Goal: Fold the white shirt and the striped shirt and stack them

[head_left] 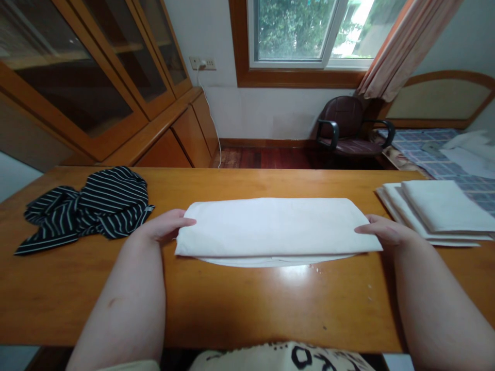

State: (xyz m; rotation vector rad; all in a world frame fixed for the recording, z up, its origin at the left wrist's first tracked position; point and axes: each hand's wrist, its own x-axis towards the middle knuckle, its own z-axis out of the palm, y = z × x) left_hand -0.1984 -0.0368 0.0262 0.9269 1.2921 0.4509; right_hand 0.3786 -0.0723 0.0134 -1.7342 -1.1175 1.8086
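Pinches folded white cloth by opposite ends in fingers of left hand and right hand, between striped bundle and white stack.

Two hands out wide, well apart, both gripping!
Here's the left hand, its thumb lying on top and pointing in toward its partner, fingers mostly hidden underneath; and over there the right hand mirrors it, its thumb pointing back inward! Behind them, the left wrist and right wrist bend inward, while the bare left forearm and bare right forearm spread outward toward the body.
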